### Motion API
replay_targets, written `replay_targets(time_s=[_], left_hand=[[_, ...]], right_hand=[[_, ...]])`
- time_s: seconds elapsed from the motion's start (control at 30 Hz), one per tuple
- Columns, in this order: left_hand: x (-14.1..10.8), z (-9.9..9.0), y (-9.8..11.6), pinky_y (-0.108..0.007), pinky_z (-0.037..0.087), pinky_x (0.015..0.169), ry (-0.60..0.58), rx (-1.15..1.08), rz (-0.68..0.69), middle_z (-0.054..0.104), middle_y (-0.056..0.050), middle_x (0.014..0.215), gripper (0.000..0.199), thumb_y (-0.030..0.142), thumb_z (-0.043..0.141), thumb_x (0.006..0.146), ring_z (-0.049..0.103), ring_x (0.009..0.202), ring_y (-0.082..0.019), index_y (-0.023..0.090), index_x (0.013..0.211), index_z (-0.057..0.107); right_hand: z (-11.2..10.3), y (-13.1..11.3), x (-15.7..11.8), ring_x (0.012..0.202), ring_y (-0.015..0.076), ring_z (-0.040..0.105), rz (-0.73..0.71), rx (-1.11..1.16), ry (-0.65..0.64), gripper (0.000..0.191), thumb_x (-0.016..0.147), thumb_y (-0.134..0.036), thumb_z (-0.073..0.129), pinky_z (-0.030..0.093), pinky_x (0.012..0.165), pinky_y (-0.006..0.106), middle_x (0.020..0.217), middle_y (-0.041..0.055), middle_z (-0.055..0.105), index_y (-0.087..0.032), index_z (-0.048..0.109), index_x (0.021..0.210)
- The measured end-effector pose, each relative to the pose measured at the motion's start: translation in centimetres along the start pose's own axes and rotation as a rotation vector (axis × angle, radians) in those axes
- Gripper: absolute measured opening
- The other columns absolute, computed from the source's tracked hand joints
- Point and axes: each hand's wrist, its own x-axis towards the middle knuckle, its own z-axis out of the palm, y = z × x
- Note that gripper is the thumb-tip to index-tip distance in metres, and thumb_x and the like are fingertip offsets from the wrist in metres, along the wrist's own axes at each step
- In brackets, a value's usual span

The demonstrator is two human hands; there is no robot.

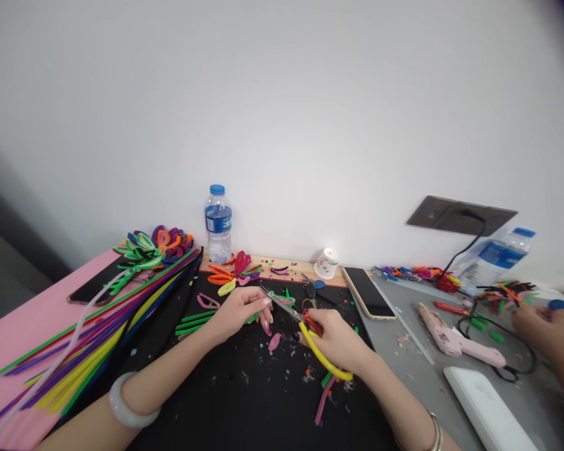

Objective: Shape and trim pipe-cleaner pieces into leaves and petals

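Note:
My right hand (333,338) grips scissors (284,305) with a red handle. Their blades are apart and point up and left, reaching past my left fingertips. A bent yellow pipe cleaner (326,361) hangs across the same hand, one end by the scissors' pivot. My left hand (243,308) is closed, thumb against fingers, on a small green pipe cleaner piece (252,319) that is mostly hidden. A pink pipe cleaner loop (274,342) lies on the black mat (207,401) below the left fingertips. Green pipe cleaners (195,322) lie left of that hand.
Long coloured pipe cleaners (103,338) and a finished bunch (141,247) lie at left. Behind are a water bottle (219,225), a paper cup (326,263) and a phone (369,293). At right are a glue gun (460,344), a white power bank (489,407) and another person's hands (540,326).

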Motion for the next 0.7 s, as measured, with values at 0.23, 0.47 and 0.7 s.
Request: replay_targets(time_s=[0.23, 0.47, 0.7], left_hand=[[-0.17, -0.23, -0.11, -0.02, 0.033, 0.042, -0.081, -0.266, -0.106, 0.063, -0.002, 0.052, 0.021, 0.032, 0.067, 0.076, 0.051, 0.04, -0.008, 0.013, 0.071, 0.06], [-0.53, -0.1, -0.59, -0.02, 0.025, 0.039, -0.12, -0.373, -0.176, 0.056, 0.001, 0.047, 0.024, 0.035, 0.07, 0.071, 0.042, 0.035, -0.005, 0.013, 0.068, 0.059], [-0.11, 0.42, -0.69, -0.02, 0.035, 0.045, 0.003, -0.319, -0.087, 0.06, 0.001, 0.055, 0.022, 0.033, 0.067, 0.076, 0.048, 0.043, -0.007, 0.014, 0.07, 0.058]], right_hand=[[-0.45, 0.41, 0.2, 0.056, 0.0095, 0.035, -0.097, -0.029, -0.022, 0.024, 0.07, -0.025, 0.062, 0.025, 0.052, 0.022, 0.061, -0.0058, 0.041, -0.019, 0.04, 0.062], [-0.84, 0.04, 0.18, 0.056, 0.0096, 0.033, -0.132, -0.023, -0.05, 0.024, 0.069, -0.022, 0.063, 0.024, 0.052, 0.022, 0.06, -0.0065, 0.039, -0.019, 0.041, 0.061], [-0.09, 0.67, 0.31, 0.059, 0.0122, 0.042, -0.054, -0.113, -0.001, 0.024, 0.071, -0.032, 0.064, 0.026, 0.054, 0.023, 0.068, -0.003, 0.049, -0.021, 0.043, 0.07]])
